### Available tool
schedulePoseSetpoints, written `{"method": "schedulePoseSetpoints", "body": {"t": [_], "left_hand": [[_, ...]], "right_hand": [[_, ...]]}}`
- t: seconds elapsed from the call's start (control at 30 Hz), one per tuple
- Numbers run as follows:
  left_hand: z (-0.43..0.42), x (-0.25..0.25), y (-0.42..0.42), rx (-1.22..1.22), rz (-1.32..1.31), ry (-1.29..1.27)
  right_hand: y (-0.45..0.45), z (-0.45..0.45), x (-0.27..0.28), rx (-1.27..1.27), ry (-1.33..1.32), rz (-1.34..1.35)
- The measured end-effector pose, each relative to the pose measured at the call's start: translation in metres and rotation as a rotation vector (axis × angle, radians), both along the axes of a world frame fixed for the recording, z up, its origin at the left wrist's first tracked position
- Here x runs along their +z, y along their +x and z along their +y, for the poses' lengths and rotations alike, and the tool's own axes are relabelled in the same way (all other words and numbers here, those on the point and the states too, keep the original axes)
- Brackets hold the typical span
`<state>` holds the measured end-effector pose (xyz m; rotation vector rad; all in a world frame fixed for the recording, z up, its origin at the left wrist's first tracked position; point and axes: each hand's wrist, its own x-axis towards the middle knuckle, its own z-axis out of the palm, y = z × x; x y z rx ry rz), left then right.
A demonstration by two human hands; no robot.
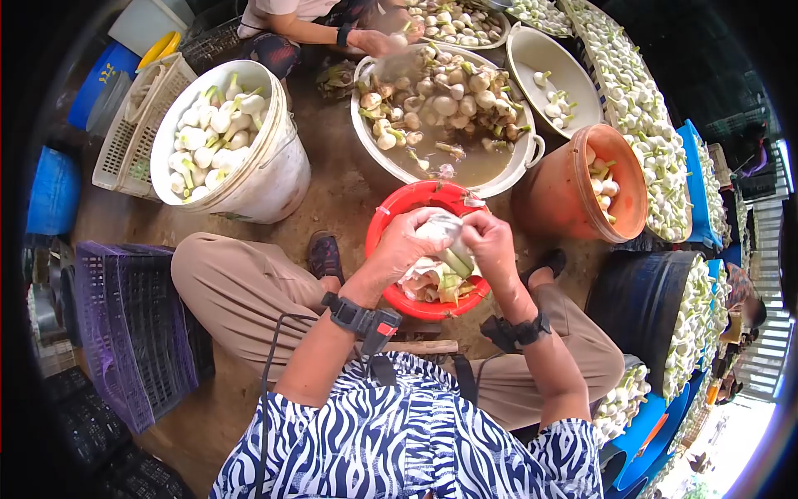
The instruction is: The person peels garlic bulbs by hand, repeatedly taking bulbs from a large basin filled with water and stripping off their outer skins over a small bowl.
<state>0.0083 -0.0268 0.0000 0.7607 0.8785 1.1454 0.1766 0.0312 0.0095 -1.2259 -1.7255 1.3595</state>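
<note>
Over a red basin (pixel 379 224), a white garlic bulb (pixel 440 226) with a pale green stem is in my hands. My left hand (pixel 407 248) is closed around the bulb. My right hand (pixel 492 243) pinches at its right side, where fingertips partly hide what they grip. White and yellowish peelings (pixel 432 281) lie in the basin below. Just beyond stands a large white tub (pixel 399 172) of murky water with brownish unpeeled garlic bulbs (pixel 449 101).
To the left stand a white bucket (pixel 270 170) of cleaned garlic and a purple crate (pixel 133 324). An orange bucket (pixel 544 187) with a few bulbs is at right. A pale basin (pixel 540 51) sits behind it. Across the tub, another person's hand (pixel 374 41) holds a bulb.
</note>
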Motion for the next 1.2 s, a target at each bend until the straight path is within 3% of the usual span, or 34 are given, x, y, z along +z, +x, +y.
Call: {"method": "schedulePoseSetpoints", "body": {"t": [0.07,0.13,0.17,0.2,0.27,0.3,0.4,0.43,0.47,0.53,0.57,0.6,0.63,0.67,0.73,0.83,0.87,0.9,0.93,0.97,1.0,1.03,1.07,1.13,1.17,1.2], "left_hand": [[0.0,-0.006,0.004,0.049,0.008,0.081],[0.0,-0.008,0.006,0.098,-0.469,-0.024],[-0.002,-0.01,0.01,0.107,-0.605,-0.027],[-0.003,-0.014,0.011,0.103,-0.604,-0.03],[-0.002,-0.022,0.014,0.084,-0.259,-0.198],[-0.002,-0.019,0.017,0.06,-0.215,-0.17],[-0.012,-0.006,0.002,-0.106,-0.229,-0.134],[-0.014,-0.007,-0.004,-0.098,-0.197,-0.109],[-0.017,-0.008,-0.009,-0.087,-0.187,-0.105],[-0.021,-0.006,-0.013,0.031,-0.467,-0.144],[-0.017,-0.027,-0.013,0.04,-0.443,-0.146],[-0.013,-0.035,-0.012,0.027,-0.453,-0.136],[-0.009,-0.042,-0.006,0.09,-0.371,-0.146],[-0.002,-0.049,0.005,0.14,-0.294,-0.148],[0.012,-0.061,0.022,0.08,-0.373,-0.074],[0.027,-0.022,0.035,0.116,-0.403,-0.133],[0.032,-0.022,0.029,0.011,-0.189,-0.147],[0.033,-0.025,0.021,-0.088,0.027,-0.174],[0.035,-0.029,0.024,-0.049,0.048,-0.2],[0.037,-0.024,0.025,-0.068,0.2,-0.177],[0.039,-0.02,0.026,-0.093,0.351,-0.153],[0.04,-0.039,0.032,0.013,0.604,0.021],[0.036,-0.058,0.034,0.047,0.943,0.206],[0.037,-0.054,0.032,-0.029,1.042,0.266],[0.04,-0.051,0.03,-0.042,1.045,0.266],[0.043,-0.054,0.031,0.041,0.986,0.255]], "right_hand": [[0.005,0.003,-0.015,-0.038,-0.119,0.143],[0.003,0.0,-0.014,-0.223,-0.362,0.641],[0.004,-0.001,-0.012,-0.213,-0.377,0.732],[0.005,-0.002,-0.016,-0.217,-0.377,0.733],[0.008,-0.002,-0.025,-0.137,-0.233,0.455],[0.01,-0.003,-0.019,-0.144,-0.233,0.455],[0.015,0.008,0.006,-0.28,-0.17,0.78],[0.026,0.021,0.017,-0.281,-0.079,0.663],[0.032,0.021,0.025,-0.321,-0.206,0.61],[0.054,0.036,0.002,0.167,0.218,-0.376],[0.055,0.018,-0.005,0.193,0.16,-0.584],[0.049,0.006,-0.007,0.196,0.415,-0.527],[0.038,-0.009,0.015,0.204,0.302,-0.394],[0.025,-0.017,0.019,0.221,0.408,-0.241],[0.013,-0.017,0.019,0.218,0.563,-0.271],[0.032,0.015,0.029,-0.108,0.513,-0.21],[0.049,0.03,0.047,-0.24,0.436,-0.243],[0.074,0.057,0.049,-0.327,0.658,-0.368],[0.093,0.077,0.064,-0.528,0.545,-0.491],[0.118,0.108,0.069,-0.58,0.649,-0.466],[0.149,0.14,0.06,-0.604,0.87,-0.671],[0.148,0.153,0.069,-0.634,0.691,-0.76],[0.137,0.163,0.067,-0.57,0.706,-0.688],[0.075,0.161,0.063,-0.115,0.658,-0.769],[0.071,0.192,0.0,-0.077,0.446,-0.476],[0.053,0.213,-0.056,0.142,0.647,-0.408]]}}
